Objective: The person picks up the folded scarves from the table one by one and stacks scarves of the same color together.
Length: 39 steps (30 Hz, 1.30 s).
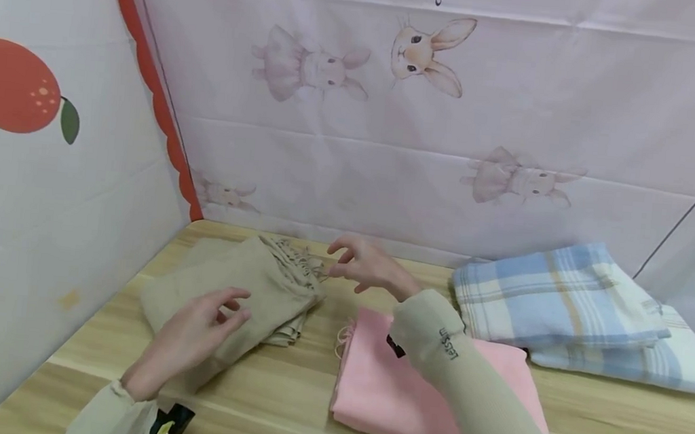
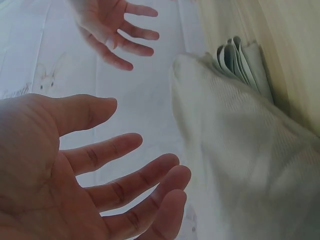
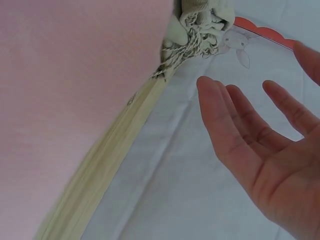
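A folded beige scarf (image 1: 238,276) with twisted fringe (image 3: 195,47) lies on the left of the wooden table. Over its near side hovers my left hand (image 1: 194,334), fingers loosely bent and apart, holding nothing. My right hand (image 1: 371,266) is raised just right of the fringe, its fingers relaxed and spread with nothing between them. Beneath the right forearm lies a folded pink scarf (image 1: 395,391), partly covered by the sleeve in the head view. The left wrist view shows the beige scarf (image 2: 240,145) beside the left fingers.
At the back right rests a folded blue and white plaid blanket (image 1: 531,299), its layers stacked unevenly. A rabbit-print cloth wall (image 1: 339,169) rises along the table's back edge. Another white panel (image 1: 79,203) with a fruit print stands on the left.
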Tool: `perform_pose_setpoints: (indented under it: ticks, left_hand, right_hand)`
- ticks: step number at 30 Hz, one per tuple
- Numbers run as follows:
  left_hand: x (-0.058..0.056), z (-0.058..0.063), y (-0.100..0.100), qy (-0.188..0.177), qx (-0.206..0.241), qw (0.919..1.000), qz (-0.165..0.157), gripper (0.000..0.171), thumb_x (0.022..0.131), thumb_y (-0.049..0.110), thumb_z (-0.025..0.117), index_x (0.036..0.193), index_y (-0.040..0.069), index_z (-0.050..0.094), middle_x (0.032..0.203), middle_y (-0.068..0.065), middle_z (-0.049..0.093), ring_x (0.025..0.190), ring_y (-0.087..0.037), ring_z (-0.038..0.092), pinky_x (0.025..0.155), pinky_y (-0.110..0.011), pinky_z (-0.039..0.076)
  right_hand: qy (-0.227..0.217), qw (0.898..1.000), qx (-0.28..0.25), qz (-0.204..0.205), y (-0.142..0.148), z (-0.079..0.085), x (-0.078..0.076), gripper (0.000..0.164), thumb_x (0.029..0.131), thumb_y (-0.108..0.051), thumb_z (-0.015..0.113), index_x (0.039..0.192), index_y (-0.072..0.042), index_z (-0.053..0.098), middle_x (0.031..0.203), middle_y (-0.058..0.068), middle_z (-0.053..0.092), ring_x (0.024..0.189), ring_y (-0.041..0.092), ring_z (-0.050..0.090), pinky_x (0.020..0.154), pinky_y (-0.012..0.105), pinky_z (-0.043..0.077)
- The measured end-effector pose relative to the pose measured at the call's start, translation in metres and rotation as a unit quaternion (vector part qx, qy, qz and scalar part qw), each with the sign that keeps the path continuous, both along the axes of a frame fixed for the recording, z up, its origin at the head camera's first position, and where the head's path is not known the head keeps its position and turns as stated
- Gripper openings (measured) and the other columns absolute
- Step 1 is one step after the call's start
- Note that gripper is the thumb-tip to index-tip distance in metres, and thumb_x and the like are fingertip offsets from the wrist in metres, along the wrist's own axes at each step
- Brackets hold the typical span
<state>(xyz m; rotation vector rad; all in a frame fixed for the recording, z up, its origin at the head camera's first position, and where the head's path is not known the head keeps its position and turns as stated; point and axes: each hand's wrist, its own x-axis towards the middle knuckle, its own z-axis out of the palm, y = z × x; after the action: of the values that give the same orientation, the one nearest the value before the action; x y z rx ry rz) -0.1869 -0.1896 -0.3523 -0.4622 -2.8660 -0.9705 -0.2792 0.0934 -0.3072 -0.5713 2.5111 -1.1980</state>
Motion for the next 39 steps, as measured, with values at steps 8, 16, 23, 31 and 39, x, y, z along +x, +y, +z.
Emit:
perform_pose_setpoints:
  ticks: [8, 16, 23, 31, 39]
  left_hand:
    - [0.0, -0.006, -0.019, -0.025, 0.004, 0.9995, 0.021, 0.038, 0.102, 0.022, 0.064, 0.132, -0.003, 0.061, 0.107, -0.016, 0.07, 0.087, -0.025, 0.068, 0.07, -0.041, 0.055]
    - [0.004, -0.011, -0.034, -0.02, -0.003, 0.9989, 0.042, 0.039, 0.102, 0.02, 0.064, 0.132, -0.004, 0.06, 0.105, -0.017, 0.07, 0.087, -0.029, 0.069, 0.071, -0.042, 0.055]
    - [0.0, -0.01, -0.04, -0.006, -0.01, 0.999, 0.042, 0.038, 0.102, 0.019, 0.063, 0.131, -0.006, 0.06, 0.101, -0.015, 0.071, 0.085, -0.028, 0.069, 0.067, -0.04, 0.055]
    - [-0.004, -0.007, -0.049, -0.029, -0.03, 0.9979, 0.051, 0.045, 0.103, 0.025, 0.06, 0.134, -0.007, 0.056, 0.101, -0.018, 0.07, 0.088, -0.032, 0.068, 0.066, -0.042, 0.054]
    - [-0.001, -0.006, -0.056, -0.051, -0.038, 0.9964, 0.057, 0.049, 0.105, 0.028, 0.058, 0.137, -0.009, 0.052, 0.104, -0.021, 0.069, 0.092, -0.035, 0.067, 0.066, -0.042, 0.054]
  right_hand:
    - [-0.015, 1.0, -0.011, 0.016, -0.01, -0.001, -0.008, 0.044, 0.099, -0.02, 0.067, 0.14, -0.005, 0.055, 0.13, 0.023, 0.06, 0.113, 0.035, 0.062, 0.077, 0.043, 0.059]
    - [-0.018, 0.999, -0.026, 0.03, -0.023, -0.005, -0.011, 0.042, 0.099, -0.016, 0.067, 0.138, -0.004, 0.058, 0.131, 0.024, 0.06, 0.115, 0.036, 0.063, 0.077, 0.044, 0.059]
    - [-0.034, 0.998, -0.051, 0.026, -0.028, -0.007, -0.012, 0.042, 0.1, -0.013, 0.065, 0.14, -0.004, 0.056, 0.133, 0.025, 0.057, 0.12, 0.041, 0.059, 0.083, 0.047, 0.058]
    - [-0.018, 0.999, -0.048, 0.003, -0.037, -0.01, -0.012, 0.041, 0.099, -0.015, 0.067, 0.138, -0.005, 0.059, 0.129, 0.022, 0.061, 0.116, 0.038, 0.061, 0.085, 0.05, 0.057]
    - [-0.034, 0.998, -0.049, 0.004, -0.049, -0.016, -0.016, 0.047, 0.1, -0.02, 0.066, 0.142, -0.004, 0.055, 0.134, 0.021, 0.057, 0.117, 0.033, 0.058, 0.094, 0.054, 0.051]
